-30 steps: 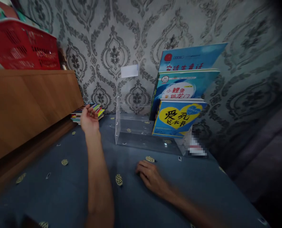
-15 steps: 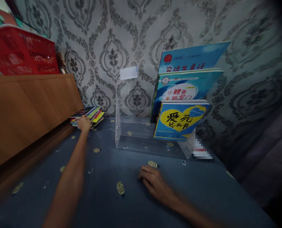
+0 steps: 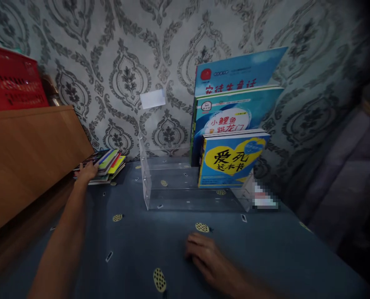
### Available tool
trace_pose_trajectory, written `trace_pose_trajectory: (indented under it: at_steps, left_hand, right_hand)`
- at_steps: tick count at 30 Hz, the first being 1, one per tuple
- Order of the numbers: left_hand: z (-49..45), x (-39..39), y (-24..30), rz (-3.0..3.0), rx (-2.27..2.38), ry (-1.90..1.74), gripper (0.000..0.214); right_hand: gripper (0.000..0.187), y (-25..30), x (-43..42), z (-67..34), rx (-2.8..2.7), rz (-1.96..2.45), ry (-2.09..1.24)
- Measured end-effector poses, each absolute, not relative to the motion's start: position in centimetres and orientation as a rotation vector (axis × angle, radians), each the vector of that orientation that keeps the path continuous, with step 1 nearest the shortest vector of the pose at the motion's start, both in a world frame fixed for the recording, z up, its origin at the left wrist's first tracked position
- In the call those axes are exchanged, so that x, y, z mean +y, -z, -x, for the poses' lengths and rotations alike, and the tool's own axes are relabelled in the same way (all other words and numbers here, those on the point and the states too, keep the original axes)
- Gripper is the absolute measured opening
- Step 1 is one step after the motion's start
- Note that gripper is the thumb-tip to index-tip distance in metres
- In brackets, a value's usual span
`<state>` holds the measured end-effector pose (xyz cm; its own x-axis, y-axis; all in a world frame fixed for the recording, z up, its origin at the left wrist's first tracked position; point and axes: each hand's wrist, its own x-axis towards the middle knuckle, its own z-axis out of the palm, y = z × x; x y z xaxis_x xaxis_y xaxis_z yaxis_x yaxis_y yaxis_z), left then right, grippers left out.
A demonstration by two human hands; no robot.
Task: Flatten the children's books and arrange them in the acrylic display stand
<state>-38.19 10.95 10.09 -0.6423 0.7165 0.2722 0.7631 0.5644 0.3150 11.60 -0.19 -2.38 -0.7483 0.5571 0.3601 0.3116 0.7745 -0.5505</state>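
My left hand (image 3: 87, 171) reaches far to the left and touches the near left side of a stack of books (image 3: 108, 164), its fingers spread over the covers. The stack lies flat against the wooden cabinet, with several coloured spines and edges showing. My right hand (image 3: 208, 257) rests on the tablecloth, loosely curled, with nothing in it. A clear acrylic book rack (image 3: 169, 195) with stepped tiers stands in front of the right hand. On its right side lean a blue-and-yellow book (image 3: 231, 162), a teal book (image 3: 241, 110) and a taller blue book (image 3: 238, 68).
A wooden cabinet (image 3: 32, 158) borders the left, with a red plastic basket (image 3: 13, 79) on top. The dark blue tablecloth (image 3: 135, 249) has a pineapple print. Patterned wallpaper (image 3: 129, 79) rises behind. A white label (image 3: 153, 99) is above the rack's left end.
The view has turned slightly right, so the cabinet, stack and rack sit further left. My left hand stays at the stack, its fingers now more spread. The right hand still rests on the cloth.
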Motion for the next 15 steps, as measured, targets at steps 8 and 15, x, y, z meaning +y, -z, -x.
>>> trace_pose_trajectory:
  at_steps: [8, 15]
  left_hand:
    - [38.4, 11.0, -9.1, 1.404, -2.558, 0.386, 0.05]
    - [37.7, 9.3, -9.4, 1.56, -2.392, 0.322, 0.058]
  right_hand:
    - [0.026, 2.5, 0.3, -11.6, -2.445, 0.598, -0.677]
    - [0.029, 1.9, 0.1, -11.6, -2.458, 0.607, -0.706]
